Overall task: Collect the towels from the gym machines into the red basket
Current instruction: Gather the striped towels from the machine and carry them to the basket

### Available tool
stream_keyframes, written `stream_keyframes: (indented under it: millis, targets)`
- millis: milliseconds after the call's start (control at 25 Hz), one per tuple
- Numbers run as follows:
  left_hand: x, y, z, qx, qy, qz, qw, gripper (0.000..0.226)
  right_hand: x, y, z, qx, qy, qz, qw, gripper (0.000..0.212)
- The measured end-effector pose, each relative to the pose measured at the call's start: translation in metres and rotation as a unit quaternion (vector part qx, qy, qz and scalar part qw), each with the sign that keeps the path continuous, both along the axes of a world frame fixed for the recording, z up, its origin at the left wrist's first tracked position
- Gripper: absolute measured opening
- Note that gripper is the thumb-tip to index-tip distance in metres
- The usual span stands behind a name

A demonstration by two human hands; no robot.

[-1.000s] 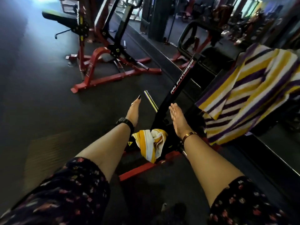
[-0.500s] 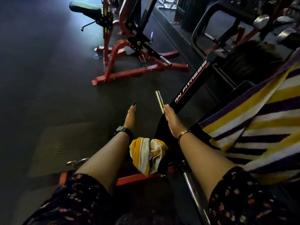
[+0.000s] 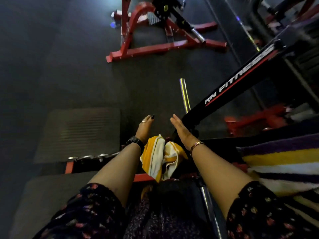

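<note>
Open room: the dark floor (image 3: pixel 51 66) lies bare to the left and ahead of the hands, with a ribbed mat (image 3: pixel 77 133) on it to the left
Edges on the right: a black slanted beam (image 3: pixel 241 83) marked RN FITNESS rises from just beside the right hand toward the upper right; a chrome bar (image 3: pixel 184 95) juts forward just above both hands
Edges ahead: a red machine frame (image 3: pixel 164 47) stands well apart, across the floor
Edges below: a red base rail (image 3: pixel 143 177) crosses under both forearms, with a row of chrome knobs (image 3: pixel 89 156) at its left
Left hand (image 3: pixel 145 126): fingers straight and slack, holding nothing, a black watch (image 3: pixel 135 141) on the wrist
Right hand (image 3: pixel 181 131): flat and edge-on, fingers straight, holding nothing, a bracelet (image 3: pixel 196 145) on the wrist; whether it touches the beam cannot be told
Yellow-and-white towel (image 3: pixel 160 159): bunched on the machine between the two forearms, nearer the person than both palms, its left edge at the left wrist; contact cannot be told
Striped towel (image 3: pixel 284 166): purple, yellow and white bands, spread at the right edge of view beside the right forearm, well apart from the fingers
</note>
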State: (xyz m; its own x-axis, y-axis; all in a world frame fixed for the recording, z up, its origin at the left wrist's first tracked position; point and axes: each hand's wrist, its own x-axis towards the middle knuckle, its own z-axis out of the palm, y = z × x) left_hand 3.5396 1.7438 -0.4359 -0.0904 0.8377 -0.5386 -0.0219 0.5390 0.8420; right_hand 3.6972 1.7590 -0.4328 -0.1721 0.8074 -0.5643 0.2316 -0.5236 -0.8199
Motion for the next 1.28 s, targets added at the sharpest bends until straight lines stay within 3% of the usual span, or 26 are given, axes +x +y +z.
stream_keyframes:
  millis: [120,280,480,560,680,800,880,960,1040,1160,1280]
  targets:
    - [-0.001,0.009,-0.074,-0.044,0.073,-0.052,0.995,0.054,-0.012,0.012,-0.055,-0.020,-0.123,0.091,0.988,0.068]
    - [-0.008,0.004,-0.141,-0.079,0.192,-0.147,0.967,0.066,-0.031,0.014,-0.131,0.013,-0.290,0.234,0.928,0.082]
    - [-0.025,-0.008,-0.230,-0.102,0.307,-0.289,0.901,0.072,-0.042,0.003,-0.222,-0.009,-0.368,0.369,0.854,0.101]
    - [-0.027,-0.011,-0.249,-0.069,0.352,-0.329,0.873,0.076,-0.044,-0.001,-0.241,-0.006,-0.385,0.382,0.840,0.109]
    - [-0.030,-0.012,-0.262,-0.035,0.385,-0.322,0.864,0.077,-0.045,0.005,-0.257,0.015,-0.409,0.387,0.826,0.113]
    - [-0.027,-0.010,-0.261,-0.041,0.389,-0.308,0.867,0.076,-0.040,0.010,-0.263,0.048,-0.400,0.376,0.834,0.097]
    - [-0.024,-0.006,-0.254,-0.052,0.369,-0.295,0.880,0.074,-0.041,0.007,-0.262,0.082,-0.382,0.324,0.862,0.077]
    - [-0.020,-0.003,-0.251,-0.066,0.326,-0.263,0.906,0.075,-0.048,0.005,-0.259,0.124,-0.375,0.258,0.882,0.054]
    - [-0.020,-0.004,-0.245,-0.088,0.242,-0.197,0.946,0.084,-0.052,0.010,-0.251,0.144,-0.372,0.253,0.882,0.036]
    - [-0.020,-0.009,-0.228,-0.095,0.146,-0.115,0.978,0.086,-0.044,0.023,-0.225,0.106,-0.287,0.248,0.919,0.027]
    - [-0.024,-0.008,-0.209,-0.100,0.096,-0.084,0.987,0.085,-0.029,0.032,-0.190,0.070,-0.202,0.223,0.951,0.034]
